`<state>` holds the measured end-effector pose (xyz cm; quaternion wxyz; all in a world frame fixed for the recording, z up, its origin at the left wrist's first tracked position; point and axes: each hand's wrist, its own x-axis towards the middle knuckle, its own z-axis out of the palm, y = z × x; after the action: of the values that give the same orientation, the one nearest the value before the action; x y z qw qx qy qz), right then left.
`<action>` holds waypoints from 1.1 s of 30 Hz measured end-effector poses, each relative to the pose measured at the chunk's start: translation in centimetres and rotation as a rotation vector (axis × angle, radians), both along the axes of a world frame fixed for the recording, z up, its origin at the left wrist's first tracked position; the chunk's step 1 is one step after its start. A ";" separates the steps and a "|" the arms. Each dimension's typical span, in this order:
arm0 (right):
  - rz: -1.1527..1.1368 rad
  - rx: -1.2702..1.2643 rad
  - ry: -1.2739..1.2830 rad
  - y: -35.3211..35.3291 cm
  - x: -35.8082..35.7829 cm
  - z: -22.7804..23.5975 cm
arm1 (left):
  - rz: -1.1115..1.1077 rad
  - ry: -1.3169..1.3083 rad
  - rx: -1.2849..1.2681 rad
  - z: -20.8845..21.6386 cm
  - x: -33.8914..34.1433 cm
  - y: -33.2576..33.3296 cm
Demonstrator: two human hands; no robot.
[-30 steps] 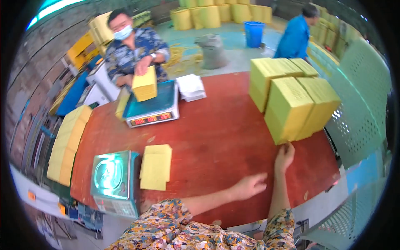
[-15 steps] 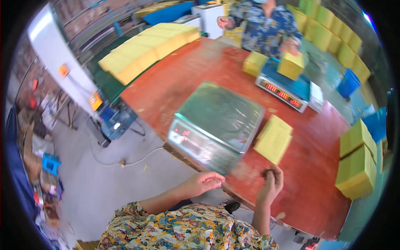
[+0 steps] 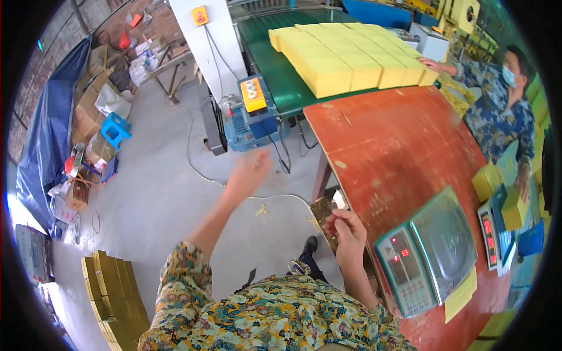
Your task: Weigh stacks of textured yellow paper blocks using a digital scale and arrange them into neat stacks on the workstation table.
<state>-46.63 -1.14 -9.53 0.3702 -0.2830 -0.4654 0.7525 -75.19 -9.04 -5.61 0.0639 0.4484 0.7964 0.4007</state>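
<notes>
My left hand (image 3: 249, 172) is raised over the grey floor, smeared by motion, so its fingers cannot be read. Beside the near edge of the red table (image 3: 386, 140), my right hand (image 3: 348, 231) is loosely curled, thumb close to the fingers, with nothing visible in it. To its right stands a digital scale (image 3: 448, 240) with a bare metal pan and lit red digits. A yellow paper stack (image 3: 461, 297) lies partly hidden by that scale. Along the table's far side, thick yellow paper stacks (image 3: 336, 64) sit in a row on a green conveyor belt (image 3: 263, 52).
A co-worker in blue camouflage (image 3: 497, 111) stands across the table, one hand on the belt stacks, the other at a yellow block (image 3: 515, 207) on a second scale (image 3: 490, 234). A motor (image 3: 249, 128), floor cable (image 3: 202, 175), blue stool (image 3: 115, 130) and brown stacks (image 3: 114, 298) stand leftward.
My view has turned left, so the table and scale now sit further right. My left hand has moved up and away from the scale. The co-worker's one hand now rests on the belt stacks.
</notes>
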 end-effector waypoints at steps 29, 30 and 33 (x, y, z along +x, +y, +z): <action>0.117 1.157 -0.723 14.0 -44.4 0.9 | -0.368 0.423 -0.053 0.0 -28.9 11.9; 0.085 1.142 -0.753 13.8 -44.5 1.1 | -0.403 0.429 -0.035 -0.2 -29.3 12.0; 0.086 1.196 -0.794 12.9 -45.2 1.3 | -0.442 0.447 -0.072 -1.1 -30.6 11.4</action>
<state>-91.85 11.79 -8.23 0.2346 -0.2655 -0.9081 0.2230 -105.76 2.41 -6.67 -0.0110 0.6850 0.6877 0.2400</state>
